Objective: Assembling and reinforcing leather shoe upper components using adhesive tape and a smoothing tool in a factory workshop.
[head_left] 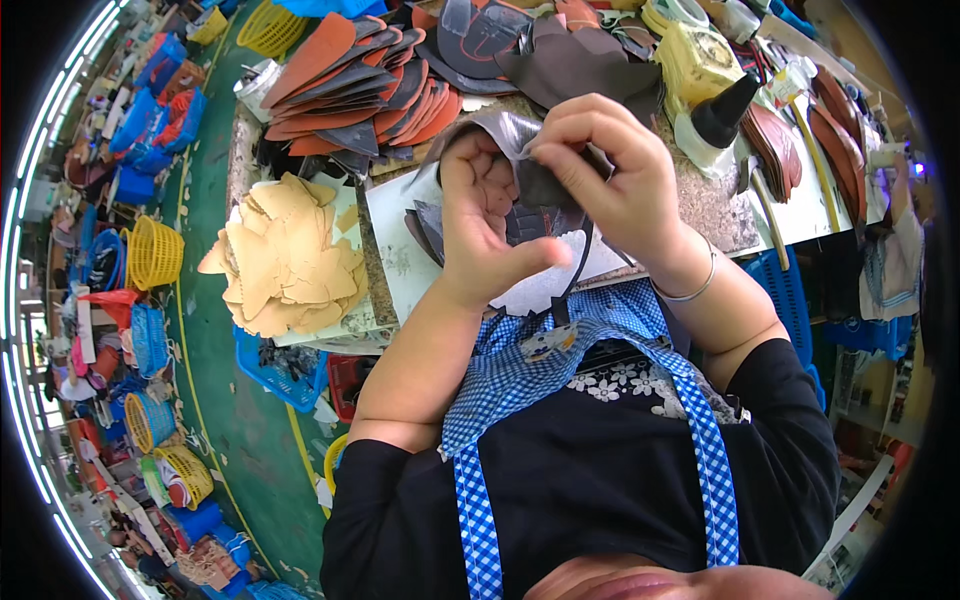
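Note:
A dark grey, shiny leather piece (512, 130) is held up over the near edge of the workbench, bent into a curve. My left hand (485, 215) is curled against its inner side, with the thumb stretched out away from the leather. At the upper edge, my right hand (615, 180) pinches the leather between thumb and fingertips. Below the hands, more dark cut pieces (428, 230) lie on a white sheet (395, 240), partly hidden by my left hand and wrist.
A fanned stack of orange-and-black pieces (345, 85) lies at the back left. Cream cut pieces (285, 255) are heaped at the left. A black-nozzled bottle (725, 112) stands by a yellowish block (700, 60) at the right, near brown pieces (772, 150). A blue basket (280, 370) is below the bench.

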`<state>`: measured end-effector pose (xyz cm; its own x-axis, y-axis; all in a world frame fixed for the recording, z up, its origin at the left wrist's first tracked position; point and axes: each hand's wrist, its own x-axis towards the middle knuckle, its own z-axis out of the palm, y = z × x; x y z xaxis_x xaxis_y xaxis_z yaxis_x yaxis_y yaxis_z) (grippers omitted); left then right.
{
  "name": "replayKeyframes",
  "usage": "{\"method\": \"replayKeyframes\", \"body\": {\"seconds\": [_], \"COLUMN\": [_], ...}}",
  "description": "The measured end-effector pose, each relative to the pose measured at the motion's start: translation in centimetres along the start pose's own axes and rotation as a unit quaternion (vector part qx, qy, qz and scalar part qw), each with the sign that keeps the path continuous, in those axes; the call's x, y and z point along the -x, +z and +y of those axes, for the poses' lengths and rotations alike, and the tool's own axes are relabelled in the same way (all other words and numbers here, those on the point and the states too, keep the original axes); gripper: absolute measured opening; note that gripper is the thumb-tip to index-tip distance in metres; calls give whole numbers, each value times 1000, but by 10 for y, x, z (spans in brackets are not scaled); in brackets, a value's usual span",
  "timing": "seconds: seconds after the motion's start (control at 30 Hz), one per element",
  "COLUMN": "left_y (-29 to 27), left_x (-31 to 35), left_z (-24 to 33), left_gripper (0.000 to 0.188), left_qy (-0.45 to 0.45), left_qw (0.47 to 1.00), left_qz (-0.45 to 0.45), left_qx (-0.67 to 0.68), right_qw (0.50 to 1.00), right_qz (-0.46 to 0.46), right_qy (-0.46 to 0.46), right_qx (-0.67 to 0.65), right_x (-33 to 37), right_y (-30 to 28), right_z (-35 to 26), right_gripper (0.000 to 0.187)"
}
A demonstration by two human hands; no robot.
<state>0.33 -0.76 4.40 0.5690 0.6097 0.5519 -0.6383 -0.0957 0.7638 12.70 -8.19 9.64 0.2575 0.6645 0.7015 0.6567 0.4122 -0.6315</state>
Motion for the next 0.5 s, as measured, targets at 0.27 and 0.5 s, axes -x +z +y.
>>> {"method": "replayKeyframes", "body": {"seconds": [0.27, 0.5], "left_y": [-3, 2], "left_x": [-12, -14], "left_z": [17, 17], "left_gripper": [31, 26], "left_qy": [-2, 117], "left_qw": [927, 875], "left_qz": [58, 9], "left_qx": [-371, -469], "right_qw": [989, 978], "right_qz": [44, -19], "right_qy": [118, 181], "right_qx": [-77, -102], "right_x": [11, 6], "right_y": [1, 1], "right_z": [17, 13], "right_gripper": [9, 13]}}
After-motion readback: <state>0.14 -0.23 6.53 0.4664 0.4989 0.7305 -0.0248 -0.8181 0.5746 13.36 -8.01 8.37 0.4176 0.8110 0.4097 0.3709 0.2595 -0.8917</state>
